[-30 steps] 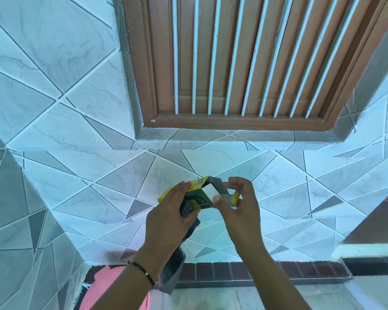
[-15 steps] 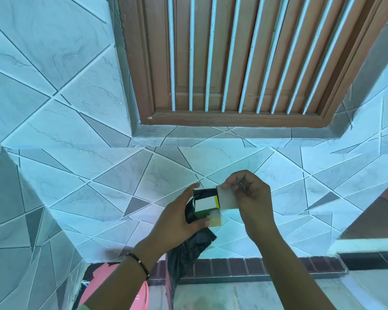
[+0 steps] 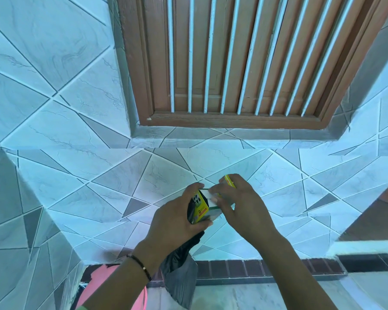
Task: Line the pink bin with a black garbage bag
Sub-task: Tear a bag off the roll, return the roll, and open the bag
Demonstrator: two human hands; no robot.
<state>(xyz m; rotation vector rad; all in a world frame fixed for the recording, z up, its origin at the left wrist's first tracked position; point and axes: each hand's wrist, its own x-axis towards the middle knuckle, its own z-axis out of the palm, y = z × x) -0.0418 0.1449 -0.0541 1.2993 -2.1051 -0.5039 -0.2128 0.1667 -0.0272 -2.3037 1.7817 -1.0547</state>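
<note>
1. The left hand [image 3: 177, 217] wraps a small yellow-and-green cardboard bag carton [image 3: 202, 208], thumb on its lower corner and fingers closed around its far side; the same grip appears to pinch the top of the black plastic garbage bag [image 3: 181, 271].
2. The right hand [image 3: 240, 203] sits just beside the left, touching the carton's open end; its fingertips [image 3: 214, 199] are drawn together on a pale flap [image 3: 208, 194] there.
3. Governing relation: the black bag hangs straight down from the left hand, long axis vertical, still folded narrow. The left hand is the nearer one to it; the right touches only the carton.
4. The round pink plastic bin [image 3: 105, 280] stands low at the left, below the left forearm, mostly hidden. The bag's lower end hangs just right of its rim, apart from it and not inside.
5. Containers: what remains in the carton cannot be seen; the bin's interior is hidden too.
6. Judgement: the carton is probably being closed, so the lining proper has not begun.
</note>
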